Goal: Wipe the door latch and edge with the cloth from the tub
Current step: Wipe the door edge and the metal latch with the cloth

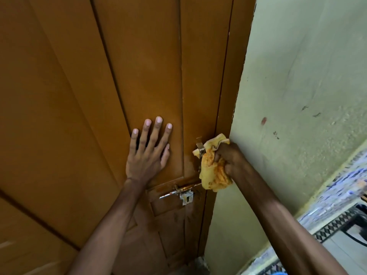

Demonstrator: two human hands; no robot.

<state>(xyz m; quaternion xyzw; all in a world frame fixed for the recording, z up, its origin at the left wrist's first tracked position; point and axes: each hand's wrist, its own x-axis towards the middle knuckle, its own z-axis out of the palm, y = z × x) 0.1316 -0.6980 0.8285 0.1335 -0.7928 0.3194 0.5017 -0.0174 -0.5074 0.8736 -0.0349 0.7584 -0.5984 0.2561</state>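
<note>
A brown panelled wooden door (139,66) fills the left and middle of the head view. My left hand (149,149) lies flat on it, fingers spread, holding nothing. My right hand (230,157) grips a bunched yellow-orange cloth (213,171) pressed against the door's right edge (222,108). A metal handle (200,148) pokes out from the cloth's upper left. Below, a metal sliding latch (178,190) with a hanging hasp plate (186,197) runs across the door; the cloth's lower end touches its right tip. The wood around the latch looks wet. No tub is in view.
A pale green plastered wall (297,96) with a few marks stands right of the door. Patterned tiles (337,195) run along the wall's base at lower right, with a dark cable (355,237) on the floor there.
</note>
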